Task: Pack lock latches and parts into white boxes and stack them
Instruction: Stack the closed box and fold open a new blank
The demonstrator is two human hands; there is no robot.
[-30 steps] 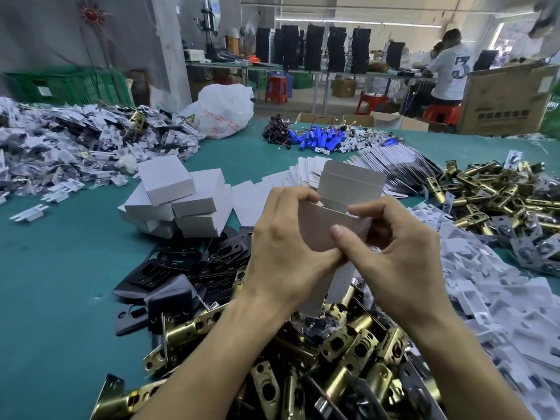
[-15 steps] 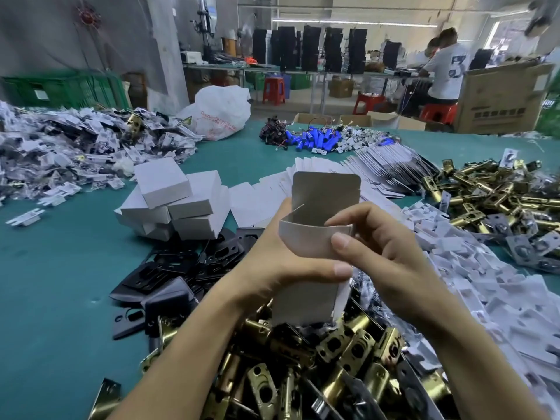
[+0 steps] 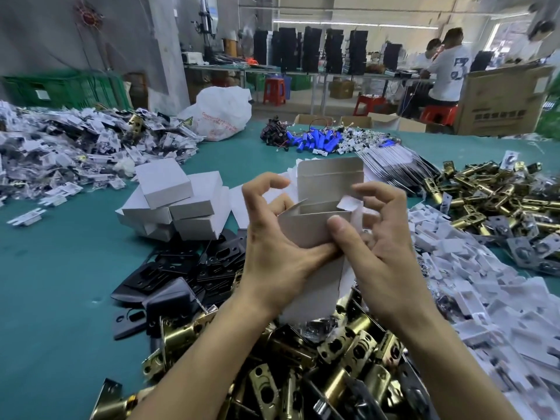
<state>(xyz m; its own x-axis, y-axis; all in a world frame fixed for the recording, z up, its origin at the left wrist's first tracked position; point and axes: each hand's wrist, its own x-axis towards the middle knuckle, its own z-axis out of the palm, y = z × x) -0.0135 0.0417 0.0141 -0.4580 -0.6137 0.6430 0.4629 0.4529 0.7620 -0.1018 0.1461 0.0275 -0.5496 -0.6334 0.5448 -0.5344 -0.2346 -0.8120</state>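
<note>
- Teal work surface (image 3: 60, 283) in a busy workshop, heaped with parts.
- Fingers (image 3: 339, 228) of both hands are curled and clamped on an upright white box (image 3: 306, 231) held over the heap. The left hand (image 3: 272, 253) has its thumb on the front wall, and the right hand (image 3: 385, 250) pinches beside it.
- The top gapes with the lid flap standing, so this looks like the box-forming step.
- The next move probably needs one hand freed to pick a latch (image 3: 342, 347) from just below.
- Finished boxes (image 3: 178, 204) sit stacked to the left.

Background clutter
White plastic bag (image 3: 222, 113) near blue cylinders (image 3: 315, 141), perhaps batteries; red stools (image 3: 274, 90), cardboard carton (image 3: 503, 98), green crates (image 3: 60, 89) behind.
</note>
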